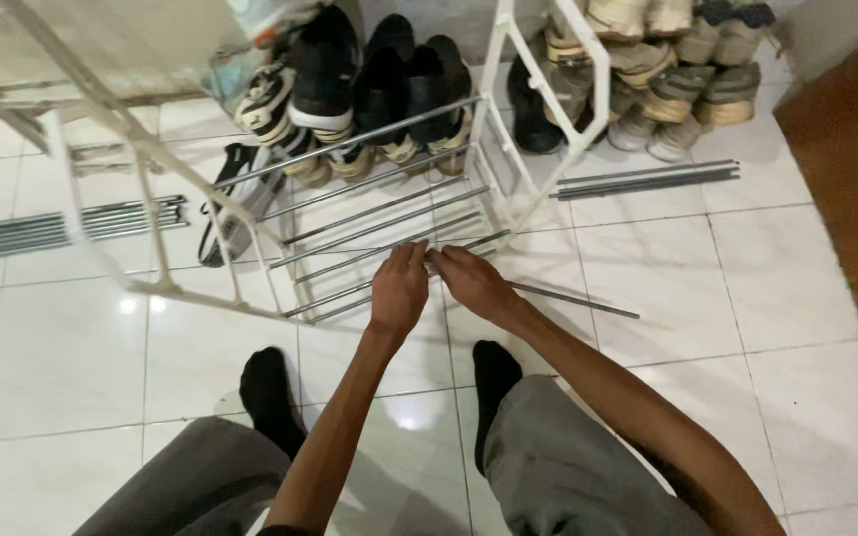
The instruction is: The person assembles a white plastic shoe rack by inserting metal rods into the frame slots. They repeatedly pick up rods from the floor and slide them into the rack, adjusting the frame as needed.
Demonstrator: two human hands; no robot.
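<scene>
Pinching thin grey metal rod (548, 294), left hand (398, 291) and right hand (471, 281) close together; white plastic rack frame (156, 159) ahead part-fitted, spare rod bundles (67, 224) unused.

I see my left hand (398, 290) and right hand (473, 281) side by side, gripping a thin metal rod (578, 300) at the white shoe rack (503, 60) over white floor tiles (747, 288).

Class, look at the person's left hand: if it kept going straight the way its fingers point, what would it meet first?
The left hand points up and away, toward the metal rods of the white rack. It would probably meet those rods first, then the dark shoes; depth is unclear.
</scene>
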